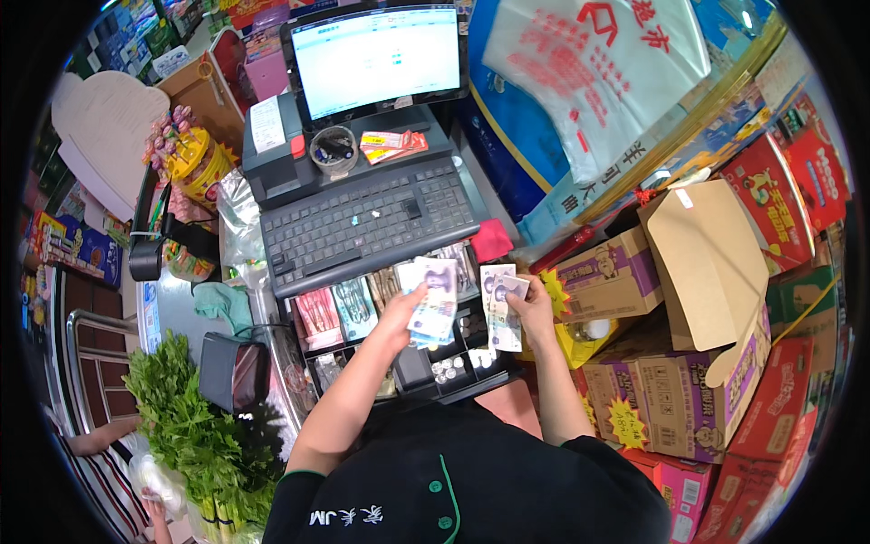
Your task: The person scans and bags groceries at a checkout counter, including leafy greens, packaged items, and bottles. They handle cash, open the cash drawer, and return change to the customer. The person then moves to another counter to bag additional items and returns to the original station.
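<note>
My left hand (406, 307) grips a small stack of banknotes (438, 289), purple on top with a blue one showing beneath. To the right, my right hand (533, 309) pinches a few more pale purple-green banknotes (505, 333) by their edge. Both hands hover above an open cash drawer (408, 370). Its back compartments hold red banknotes (319, 316) and teal banknotes (353, 307). Silver coins (447, 370) lie in a front cup. Parts of the drawer are hidden under my left forearm and the held notes.
A black keyboard (370, 221) sits behind the drawer, with a monitor (377, 64) and receipt printer (272, 146) beyond. Leafy celery (197, 421) and a dark wallet (231, 374) rest on the left counter. Another person's arm (102, 436) shows at left. Cardboard boxes (652, 401) crowd the right.
</note>
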Demonstrator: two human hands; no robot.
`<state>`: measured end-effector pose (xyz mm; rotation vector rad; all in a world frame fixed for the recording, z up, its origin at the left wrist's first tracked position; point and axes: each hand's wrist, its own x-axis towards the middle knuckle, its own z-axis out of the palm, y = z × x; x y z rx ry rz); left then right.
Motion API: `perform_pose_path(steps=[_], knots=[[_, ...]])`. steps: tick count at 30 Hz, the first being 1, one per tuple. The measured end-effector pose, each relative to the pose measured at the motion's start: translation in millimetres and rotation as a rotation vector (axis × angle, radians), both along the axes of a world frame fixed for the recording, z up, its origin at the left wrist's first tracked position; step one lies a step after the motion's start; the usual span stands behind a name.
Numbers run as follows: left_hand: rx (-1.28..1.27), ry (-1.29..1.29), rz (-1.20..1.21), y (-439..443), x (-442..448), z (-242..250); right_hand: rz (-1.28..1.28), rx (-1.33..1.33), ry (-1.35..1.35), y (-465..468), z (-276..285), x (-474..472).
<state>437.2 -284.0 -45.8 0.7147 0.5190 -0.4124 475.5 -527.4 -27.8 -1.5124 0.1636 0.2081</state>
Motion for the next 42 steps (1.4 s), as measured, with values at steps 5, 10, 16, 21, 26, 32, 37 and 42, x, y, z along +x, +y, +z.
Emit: perform_pose_path(steps=[5,10,16,21,26,32,37,42], knots=[[-0.046,0.032,-0.159,-30.5,40.5,-5.7,0.018,-0.013,-0.170,2.3,-6.9,17.0],[0.036,0.042,-0.002,-37.7,41.8,-8.2,-0.218,0.302,-0.086,12.4,0.0,32.2],[0.331,-0.052,0.204,-61.3,33.7,-2.9,-0.005,0.022,-0.208,52.6,3.6,24.7],[0.334,-0.061,0.219,-66.5,28.5,-2.6,0.012,-0.492,-0.139,62.2,-21.7,23.8],[0.255,-0.034,0.312,-61.6,26.4,-20.5,-0.005,0.115,-0.017,39.5,-19.5,30.3],[0.216,0.053,0.234,-53.9,32.7,-31.9,0.119,0.035,-0.089,22.9,-11.8,34.8],[0.297,-0.087,0.094,-57.4,26.1,-24.4,0.139,0.033,-0.007,35.9,-28.0,31.1],[0.134,0.009,0.195,-43.4,23.9,-22.5,0.048,-0.008,-0.021,22.5,-22.0,33.1]])
